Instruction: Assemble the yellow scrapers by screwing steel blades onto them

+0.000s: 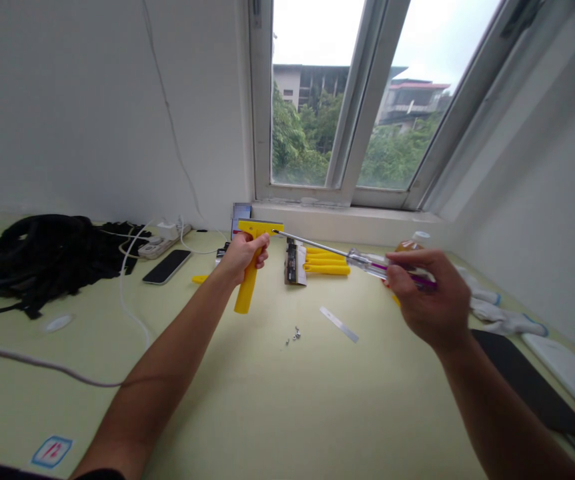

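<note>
Nearest, the right hand (425, 297) closes around a clear-handled screwdriver (367, 261), its tip meeting a yellow scraper (248, 287) gripped firmly in the left hand (242, 257).

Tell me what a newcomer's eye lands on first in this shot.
At centre, the left hand grips a yellow plastic scraper while the right hand holds out a long screwdriver, its tip reaching the scraper's head. Above them, the bright window fills the top of the view. At the left of the desk lies a black tangle of straps.
</note>
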